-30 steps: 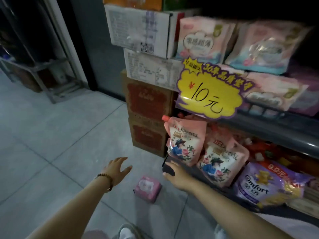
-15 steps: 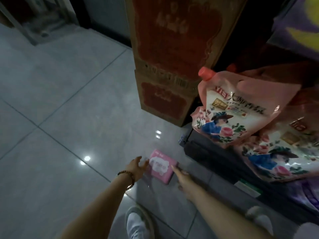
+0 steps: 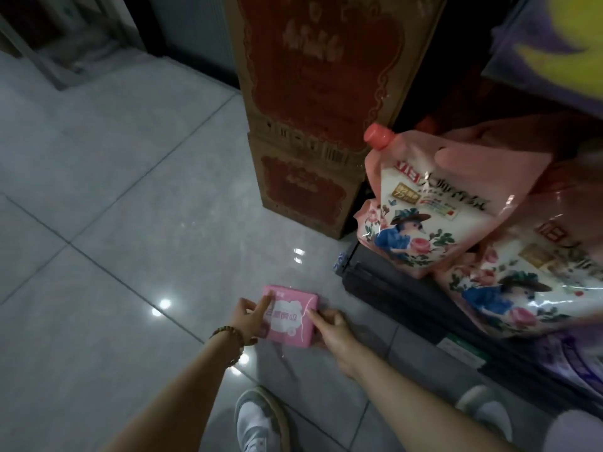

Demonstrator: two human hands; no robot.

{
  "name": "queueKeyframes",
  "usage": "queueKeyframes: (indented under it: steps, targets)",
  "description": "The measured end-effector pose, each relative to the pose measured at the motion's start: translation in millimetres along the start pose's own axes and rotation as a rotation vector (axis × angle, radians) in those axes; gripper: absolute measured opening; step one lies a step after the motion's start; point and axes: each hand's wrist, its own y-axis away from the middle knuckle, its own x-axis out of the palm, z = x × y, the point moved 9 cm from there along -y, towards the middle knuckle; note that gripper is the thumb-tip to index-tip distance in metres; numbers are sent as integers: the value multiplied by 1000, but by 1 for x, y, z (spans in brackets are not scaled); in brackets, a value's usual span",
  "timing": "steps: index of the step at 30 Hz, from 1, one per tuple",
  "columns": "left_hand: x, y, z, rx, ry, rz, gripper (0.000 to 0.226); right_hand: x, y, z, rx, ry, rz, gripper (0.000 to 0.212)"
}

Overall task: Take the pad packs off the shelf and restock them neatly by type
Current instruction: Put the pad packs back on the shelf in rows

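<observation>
A moment earlier spread open above the floor (image 3: 98,190), my left hand (image 3: 249,318) and right hand (image 3: 332,327) now gripped the pink pad pack (image 3: 290,316) at six o'clock, ready for restocking.

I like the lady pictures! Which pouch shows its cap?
The left pouch, nearest the boxes; its red cap sticks up. The other pouch shows none.

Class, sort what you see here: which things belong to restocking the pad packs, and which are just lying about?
Belongs to the job:
pink pad pack, on the floor
left hand and right hand, both gripping it

Just lying about:
refill pouches
stacked cartons
beaded bracelet
</observation>
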Motion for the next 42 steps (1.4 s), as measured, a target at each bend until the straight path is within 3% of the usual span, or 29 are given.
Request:
queueKeyframes:
  steps: [5, 14, 17, 19, 21, 25, 26, 30, 33, 36, 38, 40, 42]
  targets:
    - [-41, 64, -52, 111, 32, -18, 53, 12, 78, 85, -245, 152, 54, 27]
    - [-40, 253, -206, 608, -80, 68, 27, -29, 263, 245, -666, 282, 151, 58]
    - [-17, 322, -254, 805, -86, 114, 24, -76, 331, 286, -793, 275, 105, 53]
    - [7, 362, -285, 945, -137, 162, 50, -113, 372, 304, -849, 246, 85, 46]
    - [34, 400, -311, 1070, -171, 212, 57, -154, 405, 316, -888, 232, 51, 47]
    - [101, 479, -358, 1339, -334, 302, 71, -226, 472, 338, -958, 388, -103, 92]
    - [116, 496, -368, 1391, -374, 304, 67, -240, 488, 344, -978, 444, -142, 93]
    - [171, 551, -398, 1570, -377, 312, 42, -287, 540, 373, -1059, 637, -283, 57]
    - [206, 561, -410, 1636, -346, 355, 70, -321, 554, 391, -1103, 729, -397, 64]
    - [237, 538, -411, 1635, -566, 219, 92, -356, 549, 398, -1132, 738, -519, 58]
    - [257, 521, -403, 1637, -741, 181, 87, -374, 541, 398, -1149, 693, -549, 59]
    - [267, 503, -391, 1674, -1031, -16, 89, -385, 530, 396, -1152, 670, -529, 62]
    - [264, 491, -381, 1712, -1166, -203, 95, -389, 519, 393, -1139, 693, -514, 68]
